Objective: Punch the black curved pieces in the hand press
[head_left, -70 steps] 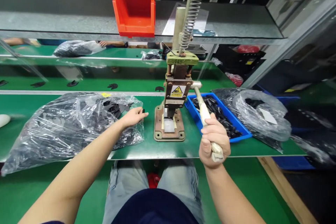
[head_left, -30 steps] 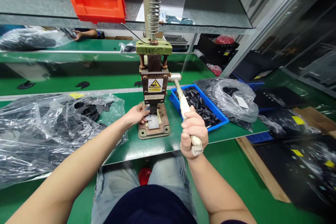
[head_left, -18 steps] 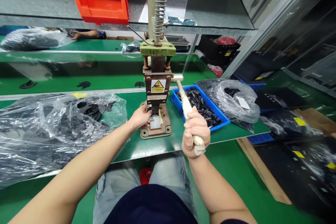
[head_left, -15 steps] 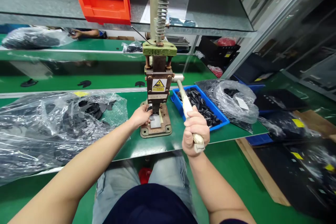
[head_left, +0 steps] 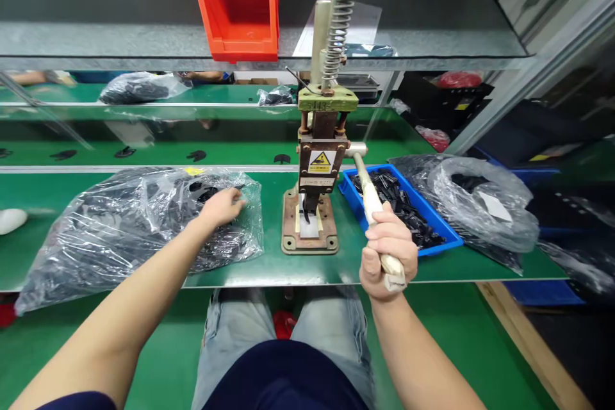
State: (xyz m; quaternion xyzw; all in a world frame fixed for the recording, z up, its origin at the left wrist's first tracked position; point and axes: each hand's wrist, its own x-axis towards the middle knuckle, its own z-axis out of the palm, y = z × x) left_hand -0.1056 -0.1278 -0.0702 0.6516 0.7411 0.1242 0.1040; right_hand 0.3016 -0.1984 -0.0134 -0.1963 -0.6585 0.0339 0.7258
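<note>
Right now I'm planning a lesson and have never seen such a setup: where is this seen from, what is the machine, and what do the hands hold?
The view comes from a camera worn on the person's head, looking forward and down. On the green table stands what looks like a hand press with a warning label. The right grip, a bare hand, is closed around its lever. The left grip, also a bare hand, is at a clear bag of dark pieces; I cannot tell whether it holds one. A dark curved piece shows at the press's base. A blue tray of black parts lies right of the press.
</note>
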